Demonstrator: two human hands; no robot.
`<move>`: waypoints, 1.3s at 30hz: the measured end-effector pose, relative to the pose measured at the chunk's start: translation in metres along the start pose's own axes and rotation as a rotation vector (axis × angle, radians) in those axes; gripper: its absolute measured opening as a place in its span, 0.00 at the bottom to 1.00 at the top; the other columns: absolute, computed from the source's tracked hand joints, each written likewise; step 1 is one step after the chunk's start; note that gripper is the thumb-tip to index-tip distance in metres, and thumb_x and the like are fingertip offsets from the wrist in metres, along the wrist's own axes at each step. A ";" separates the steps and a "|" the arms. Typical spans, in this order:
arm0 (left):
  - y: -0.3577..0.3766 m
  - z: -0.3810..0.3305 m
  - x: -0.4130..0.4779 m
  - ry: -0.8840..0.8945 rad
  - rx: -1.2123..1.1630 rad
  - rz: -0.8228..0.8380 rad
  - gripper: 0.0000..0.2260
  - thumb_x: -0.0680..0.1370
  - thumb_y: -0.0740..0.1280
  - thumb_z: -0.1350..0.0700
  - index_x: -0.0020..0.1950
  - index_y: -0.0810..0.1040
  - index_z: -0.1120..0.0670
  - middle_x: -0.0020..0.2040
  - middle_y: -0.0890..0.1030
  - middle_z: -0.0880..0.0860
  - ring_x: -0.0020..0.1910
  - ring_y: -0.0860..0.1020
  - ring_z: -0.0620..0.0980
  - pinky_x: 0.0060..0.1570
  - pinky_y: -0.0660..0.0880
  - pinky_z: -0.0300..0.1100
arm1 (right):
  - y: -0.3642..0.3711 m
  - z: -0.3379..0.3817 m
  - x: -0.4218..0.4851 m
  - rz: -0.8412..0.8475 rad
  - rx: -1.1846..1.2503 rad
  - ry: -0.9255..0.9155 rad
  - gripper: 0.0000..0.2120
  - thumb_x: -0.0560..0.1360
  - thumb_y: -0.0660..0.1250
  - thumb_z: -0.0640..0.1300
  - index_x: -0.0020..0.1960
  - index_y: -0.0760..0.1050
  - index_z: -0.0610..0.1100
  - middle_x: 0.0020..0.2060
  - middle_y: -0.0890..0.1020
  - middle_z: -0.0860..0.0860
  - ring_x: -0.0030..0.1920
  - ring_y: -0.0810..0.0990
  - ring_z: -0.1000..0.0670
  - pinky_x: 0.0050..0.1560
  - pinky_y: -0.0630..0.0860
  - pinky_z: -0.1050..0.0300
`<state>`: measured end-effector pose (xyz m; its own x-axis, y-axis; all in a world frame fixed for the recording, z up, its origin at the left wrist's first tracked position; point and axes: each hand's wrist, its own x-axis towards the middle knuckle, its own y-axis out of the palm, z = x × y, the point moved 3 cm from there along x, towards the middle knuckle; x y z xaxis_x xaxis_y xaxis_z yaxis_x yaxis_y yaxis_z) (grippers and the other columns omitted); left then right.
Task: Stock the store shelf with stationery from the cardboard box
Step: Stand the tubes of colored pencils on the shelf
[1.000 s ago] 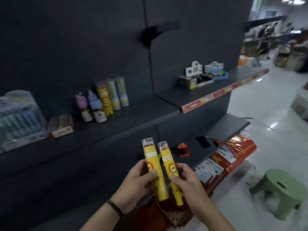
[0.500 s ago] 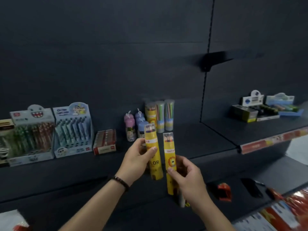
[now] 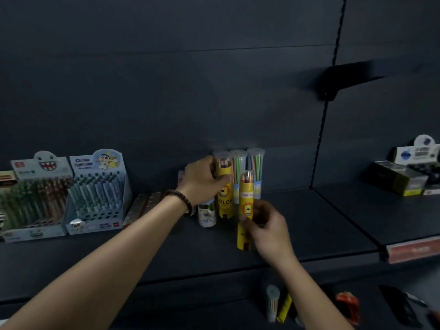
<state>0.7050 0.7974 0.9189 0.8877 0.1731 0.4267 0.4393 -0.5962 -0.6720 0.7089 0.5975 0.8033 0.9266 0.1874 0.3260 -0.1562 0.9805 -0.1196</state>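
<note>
A yellow pencil tube (image 3: 223, 201) is gripped by the left hand (image 3: 202, 181), fingers curled, against shelved tubes (image 3: 256, 163) just behind them (like with like), while a second tube (image 3: 246, 203) is pinched by the right hand (image 3: 267, 226).

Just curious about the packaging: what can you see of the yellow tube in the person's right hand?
The yellow tube is a slim cylinder, seemingly card, printed with a cartoon lion. Its clear cap shows coloured pencil tips. It stands nearly upright over the dark shelf, its lower half gripped by the right hand. Whether its base touches the shelf is unclear.
</note>
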 end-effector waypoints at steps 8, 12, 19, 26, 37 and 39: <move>0.006 0.005 0.021 0.200 -0.010 0.025 0.24 0.73 0.79 0.57 0.64 0.74 0.44 0.53 0.83 0.42 0.40 0.81 0.33 0.44 0.78 0.31 | 0.010 -0.013 0.009 0.006 -0.061 0.003 0.15 0.78 0.76 0.46 0.63 0.79 0.56 0.48 0.86 0.61 0.50 0.85 0.59 0.51 0.84 0.51; 0.011 0.015 0.024 0.219 0.052 0.027 0.21 0.72 0.81 0.55 0.59 0.76 0.46 0.49 0.82 0.43 0.35 0.78 0.36 0.36 0.71 0.28 | 0.013 -0.014 0.009 0.003 -0.075 -0.020 0.14 0.79 0.75 0.46 0.62 0.79 0.54 0.48 0.85 0.65 0.51 0.83 0.63 0.50 0.80 0.60; 0.011 0.025 0.032 0.220 0.100 0.044 0.21 0.69 0.83 0.54 0.54 0.75 0.49 0.50 0.81 0.44 0.41 0.79 0.35 0.40 0.74 0.32 | 0.020 -0.016 0.016 -0.002 -0.104 -0.076 0.14 0.78 0.76 0.44 0.61 0.79 0.53 0.47 0.85 0.63 0.49 0.84 0.61 0.45 0.79 0.67; 0.007 0.023 0.030 0.280 0.196 0.025 0.17 0.72 0.80 0.53 0.55 0.77 0.53 0.48 0.83 0.51 0.46 0.82 0.51 0.44 0.79 0.46 | 0.028 -0.017 0.018 0.007 -0.118 -0.137 0.15 0.78 0.77 0.42 0.61 0.79 0.54 0.50 0.85 0.63 0.52 0.84 0.60 0.50 0.80 0.64; -0.010 0.024 0.038 0.272 0.232 0.096 0.08 0.79 0.71 0.60 0.57 0.82 0.54 0.44 0.83 0.48 0.43 0.82 0.47 0.43 0.78 0.41 | 0.046 -0.013 0.028 -0.032 -0.199 -0.203 0.20 0.74 0.80 0.40 0.59 0.79 0.57 0.47 0.85 0.63 0.51 0.83 0.64 0.47 0.77 0.73; -0.011 0.027 0.039 0.262 0.199 0.091 0.06 0.80 0.73 0.58 0.56 0.83 0.55 0.45 0.84 0.48 0.44 0.82 0.46 0.44 0.77 0.39 | 0.048 -0.013 0.028 -0.056 -0.227 -0.190 0.17 0.73 0.81 0.41 0.55 0.79 0.57 0.44 0.84 0.64 0.49 0.83 0.66 0.45 0.76 0.74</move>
<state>0.7391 0.8313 0.9267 0.8703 -0.0961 0.4831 0.4013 -0.4304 -0.8085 0.7320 0.6495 0.7943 0.8478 0.1619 0.5049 -0.0062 0.9552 -0.2959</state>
